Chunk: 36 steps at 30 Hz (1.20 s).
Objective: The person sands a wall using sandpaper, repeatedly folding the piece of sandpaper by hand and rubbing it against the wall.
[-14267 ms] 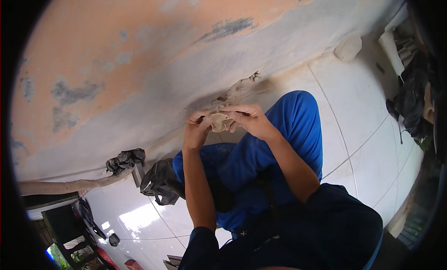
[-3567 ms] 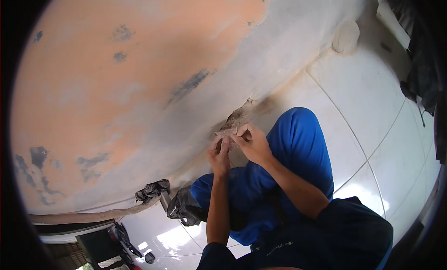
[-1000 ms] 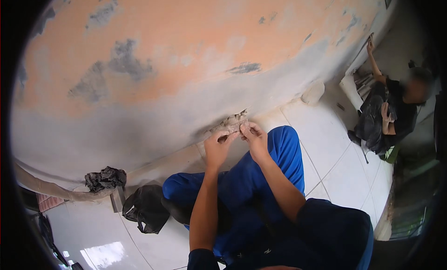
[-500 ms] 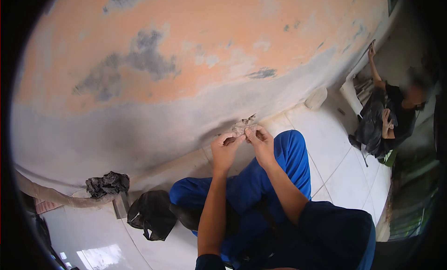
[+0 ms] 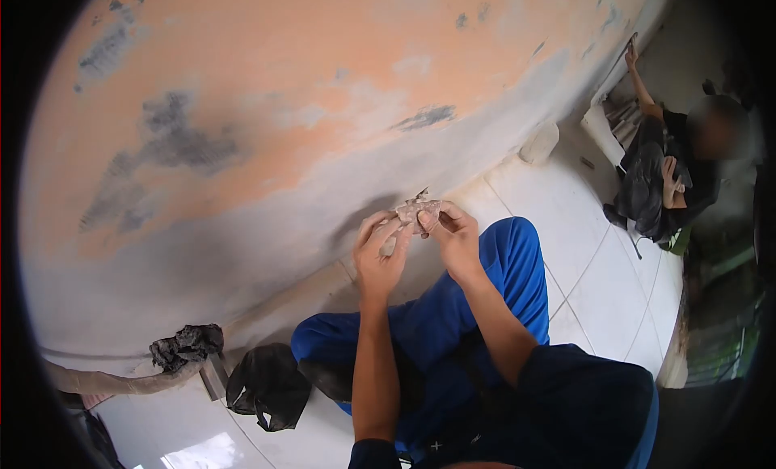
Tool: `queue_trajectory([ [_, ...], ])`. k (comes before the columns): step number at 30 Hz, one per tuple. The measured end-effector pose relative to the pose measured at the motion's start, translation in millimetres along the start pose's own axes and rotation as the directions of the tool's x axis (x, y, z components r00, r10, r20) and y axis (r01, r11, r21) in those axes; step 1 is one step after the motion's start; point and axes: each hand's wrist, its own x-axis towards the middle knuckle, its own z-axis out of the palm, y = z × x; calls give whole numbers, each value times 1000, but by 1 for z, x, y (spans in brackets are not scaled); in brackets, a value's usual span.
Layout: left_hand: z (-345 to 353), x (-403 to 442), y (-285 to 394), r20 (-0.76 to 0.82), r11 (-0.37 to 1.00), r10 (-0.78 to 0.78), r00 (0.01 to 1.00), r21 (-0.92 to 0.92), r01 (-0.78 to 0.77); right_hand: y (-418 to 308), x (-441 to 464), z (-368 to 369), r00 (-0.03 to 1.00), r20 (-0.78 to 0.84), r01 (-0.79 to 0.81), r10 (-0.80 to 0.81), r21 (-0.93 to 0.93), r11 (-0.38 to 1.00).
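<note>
A small pale, dusty piece (image 5: 416, 215) is held up between my two hands, near the foot of the wall. My left hand (image 5: 378, 255) has its fingers curled round the left side of the piece. On the other side, my right hand (image 5: 458, 241) pinches it with the thumb on its face. What the piece is made of is too small to tell. Just behind it, the broken spot (image 5: 422, 196) at the wall's base is mostly hidden.
The peeling orange and grey wall (image 5: 267, 137) fills the upper view. On the tiled floor (image 5: 606, 291) lie a black bag (image 5: 271, 386), crumpled black plastic (image 5: 187, 345) and a rolled cloth (image 5: 121, 382). A co-worker (image 5: 687, 158) sits at the right, one hand against the wall.
My left hand's fingers have spread further around the piece, and more of its face shows than half a second ago. Since the oldest frame, the co-worker has come into view at the right.
</note>
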Motion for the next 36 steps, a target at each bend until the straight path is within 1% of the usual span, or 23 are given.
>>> queue_trajectory([
  [1, 3, 0, -3, -12, 1000, 22, 1000, -7, -22, -4, 1, 1, 999, -8, 42, -42, -24, 999],
  [2, 5, -4, -4, -22, 965, -186, 982, -191, 178, -6, 2, 3, 997, -19, 75, -76, -44, 996],
  [3, 6, -4, 4, -2, 860, -383, 924, -366, 355, -8, 3, 6, 993, -23, 112, -114, -64, 992],
  [4, 5, -5, 7, 52, 692, -558, 828, -523, 498, -11, 6, 8, 988, -41, 149, -152, -51, 987],
  [6, 0, -4, -9, 44, 688, -591, 805, -493, 532, -21, 16, 12, 971, -75, 226, -228, -34, 974],
  [7, -1, -2, -13, 40, 685, -608, 793, -479, 549, -33, 19, 17, 966, -77, 242, -246, -60, 968],
  [10, -1, 1, -11, 30, 689, -659, 752, -376, 619, -46, 33, 31, 880, -202, 420, -430, -90, 903],
  [11, 1, 0, -12, 45, 692, -650, 758, -378, 615, -51, 37, 37, 831, -229, 497, -507, -103, 861],
  [14, 9, -4, -14, 98, 694, -633, 768, -367, 619, -52, 50, 45, 678, -246, 669, -693, -184, 720],
  [16, 11, -4, -12, 148, 691, -638, 755, -322, 647, -45, 55, 49, 698, -259, 593, -668, -315, 741],
  [17, 13, -6, -15, 158, 689, -633, 758, -330, 645, -40, 54, 54, 707, -270, 549, -654, -374, 748],
  [19, 16, -8, -19, 181, 688, -621, 763, -341, 641, -29, 52, 72, 668, -204, 595, -716, -432, 678],
  [20, 16, -10, -19, 164, 707, -603, 781, -345, 618, -25, 51, 80, 646, -169, 617, -744, -459, 639],
  [22, 17, -5, -4, 129, 737, -566, 814, -363, 570, -25, 48, 92, 639, -197, 606, -744, -467, 644],
  [23, 17, -5, -7, 153, 756, -552, 820, -323, 569, -27, 48, 94, 633, -204, 605, -747, -472, 641],
  [25, 16, -9, -14, 197, 786, -533, 823, -245, 568, -24, 51, 86, 606, -119, 654, -786, -488, 578],
  [26, 18, -11, -15, 208, 760, -552, 808, -273, 590, -24, 52, 81, 591, -77, 677, -803, -493, 546],
  [28, 22, -8, -16, 232, 711, -578, 782, -328, 622, -25, 55, 72, 602, -87, 688, -794, -449, 570],
  [29, 22, -8, -15, 222, 732, -575, 788, -291, 616, -24, 55, 70, 609, -94, 690, -787, -426, 585],
  [32, 23, -6, -14, 185, 788, -561, 807, -181, 589, -31, 50, 94, 582, -126, 681, -803, -463, 567],
  [35, 20, -12, -16, 171, 811, -551, 817, -120, 572, -30, 49, 103, 596, -167, 660, -785, -455, 598],
  [36, 19, -13, -16, 171, 815, -549, 818, -108, 569, -26, 51, 101, 581, -176, 665, -795, -460, 588],
])
